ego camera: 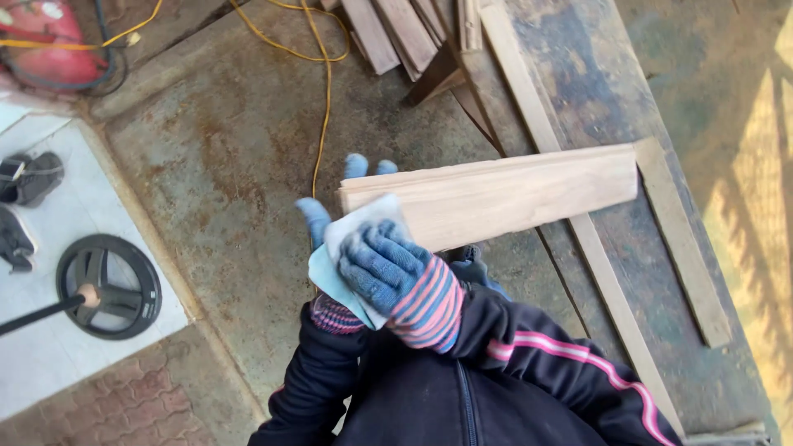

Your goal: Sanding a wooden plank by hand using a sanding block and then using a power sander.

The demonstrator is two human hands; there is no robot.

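Plank of pale, planed wood is held up in the air before the person's chest, above the rusty metal floor, its long side running out to the person's right; the left hand, in a blue knit glove, has its grip closed on the near end from behind, fingertips showing over the top edge; the right hand, gloved alike with a striped cuff, has its grip closed on a folded sheet of sandpaper, pressed flat against that same end of the board. To sand well here, the paper would best travel along the grain with even pressure, and the supporting hand would need to hold the far, unsupported length steady, since it seems liable to swing. Other wooden slats lie at the floor's far edge, a yellow cable runs across it, and a long timber frame lies beneath the board toward the right edge; a black round pedestal base stands on pale tiles at the left.
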